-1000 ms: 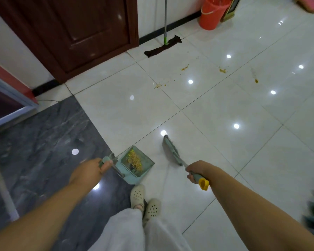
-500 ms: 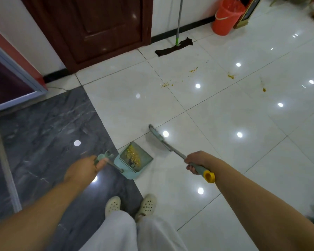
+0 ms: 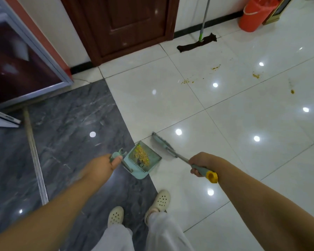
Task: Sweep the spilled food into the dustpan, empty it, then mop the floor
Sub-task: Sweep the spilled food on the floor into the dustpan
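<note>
Head view: the left hand (image 3: 105, 164) has its grip clamped on the dustpan (image 3: 143, 160) handle, yellow spilled food (image 3: 140, 153) inside. The right hand (image 3: 200, 163) clamps the broom (image 3: 164, 146), just beside. Crumbs (image 3: 216, 67) lie at 1 o'clock, near the mop (image 3: 197, 44).

We see the left hand (image 3: 105, 164) holding the teal dustpan (image 3: 142, 160) by its handle, yellow food scraps (image 3: 141, 154) lying in its tray. The right hand (image 3: 200, 163) holds the broom (image 3: 163, 145) just beside it. Farther off, crumbs (image 3: 216, 67) dot the white floor (image 3: 243, 142) near a mop (image 3: 198, 44) and an orange bucket (image 3: 256, 14).
</note>
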The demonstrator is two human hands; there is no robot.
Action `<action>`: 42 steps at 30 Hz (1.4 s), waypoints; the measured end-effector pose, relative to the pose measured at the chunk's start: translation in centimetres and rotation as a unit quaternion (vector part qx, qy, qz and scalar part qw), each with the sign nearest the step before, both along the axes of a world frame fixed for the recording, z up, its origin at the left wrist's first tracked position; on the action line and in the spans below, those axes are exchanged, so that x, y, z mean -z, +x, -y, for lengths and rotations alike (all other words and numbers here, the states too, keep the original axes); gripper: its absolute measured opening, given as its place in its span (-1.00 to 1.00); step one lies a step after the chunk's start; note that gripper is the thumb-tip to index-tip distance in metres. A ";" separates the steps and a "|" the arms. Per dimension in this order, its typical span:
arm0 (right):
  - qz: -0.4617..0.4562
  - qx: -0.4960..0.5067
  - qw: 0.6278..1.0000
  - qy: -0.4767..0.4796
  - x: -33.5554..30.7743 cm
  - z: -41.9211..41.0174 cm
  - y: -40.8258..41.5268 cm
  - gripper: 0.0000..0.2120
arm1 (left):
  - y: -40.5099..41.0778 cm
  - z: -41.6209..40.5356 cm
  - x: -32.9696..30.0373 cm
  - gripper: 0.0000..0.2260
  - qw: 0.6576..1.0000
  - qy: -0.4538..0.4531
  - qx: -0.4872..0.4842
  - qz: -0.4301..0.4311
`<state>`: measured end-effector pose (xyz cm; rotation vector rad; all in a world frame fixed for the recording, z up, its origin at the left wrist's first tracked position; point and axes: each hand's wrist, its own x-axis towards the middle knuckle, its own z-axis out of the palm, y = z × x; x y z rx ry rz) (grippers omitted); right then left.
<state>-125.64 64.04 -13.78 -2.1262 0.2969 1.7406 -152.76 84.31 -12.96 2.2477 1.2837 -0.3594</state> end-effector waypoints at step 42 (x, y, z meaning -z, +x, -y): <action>-0.026 0.282 0.952 0.117 -8.5 -11.0 -27.5 -0.93 | -14.9 -6.6 -1.1 -0.59 0.852 -0.468 -0.222 0.082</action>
